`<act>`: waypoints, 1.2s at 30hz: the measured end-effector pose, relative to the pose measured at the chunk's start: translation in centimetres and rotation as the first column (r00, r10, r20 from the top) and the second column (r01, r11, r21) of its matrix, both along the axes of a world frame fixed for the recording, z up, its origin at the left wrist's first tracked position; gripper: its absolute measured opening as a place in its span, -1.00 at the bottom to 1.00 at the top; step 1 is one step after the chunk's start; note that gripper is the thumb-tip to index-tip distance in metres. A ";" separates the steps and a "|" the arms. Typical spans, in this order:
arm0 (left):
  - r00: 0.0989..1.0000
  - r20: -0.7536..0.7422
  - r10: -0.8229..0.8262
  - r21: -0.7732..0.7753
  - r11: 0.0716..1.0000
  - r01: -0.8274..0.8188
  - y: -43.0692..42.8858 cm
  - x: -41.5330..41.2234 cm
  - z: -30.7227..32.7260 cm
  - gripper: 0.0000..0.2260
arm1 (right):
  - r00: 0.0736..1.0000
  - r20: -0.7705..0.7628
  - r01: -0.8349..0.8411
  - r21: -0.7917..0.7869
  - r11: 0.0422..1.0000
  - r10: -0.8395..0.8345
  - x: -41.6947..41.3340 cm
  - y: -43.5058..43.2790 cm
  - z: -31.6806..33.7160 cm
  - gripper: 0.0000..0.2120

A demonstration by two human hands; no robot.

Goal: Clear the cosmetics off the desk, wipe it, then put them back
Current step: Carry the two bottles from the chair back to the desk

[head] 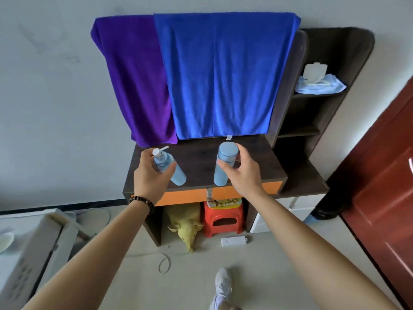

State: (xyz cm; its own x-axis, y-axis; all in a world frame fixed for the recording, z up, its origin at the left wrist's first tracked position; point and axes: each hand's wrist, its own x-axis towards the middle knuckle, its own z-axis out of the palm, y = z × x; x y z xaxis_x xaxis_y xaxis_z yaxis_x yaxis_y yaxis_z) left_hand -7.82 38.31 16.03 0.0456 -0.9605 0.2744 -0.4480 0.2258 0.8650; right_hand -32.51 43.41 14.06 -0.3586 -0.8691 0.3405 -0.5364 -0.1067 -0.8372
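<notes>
Two outstretched hands (152, 175) (243, 173); fingers (223, 164) round blue bottles (178, 176) (226, 152)

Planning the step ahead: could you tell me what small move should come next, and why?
Probably carry both bottles off to the side: the left hand grips the pump bottle, the right hand the capped bottle, both over the desk top, and the light-blue cloth lies on the shelf, so wiping seems yet to come.

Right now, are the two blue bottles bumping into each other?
Apart. The head view shows a wide strip of dark desk between the pump bottle in the left hand and the capped bottle in the right hand.
</notes>
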 end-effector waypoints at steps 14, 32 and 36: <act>0.995 0.042 0.089 0.161 0.982 -0.095 -27.3 4.5 -6.7 -0.62 | 0.995 0.043 -0.094 0.187 0.978 0.087 6.1 -30.3 -5.9 -0.41; 0.877 0.249 -0.412 0.344 0.883 0.318 -47.5 7.4 -18.6 -0.70 | 0.985 0.122 0.060 0.422 0.905 -0.123 14.6 -44.9 -16.8 -0.39; 0.840 0.246 -0.484 0.373 0.847 0.379 -48.5 6.9 -18.7 -0.69 | 0.983 0.103 0.096 0.437 0.894 -0.155 14.8 -45.8 -16.5 -0.38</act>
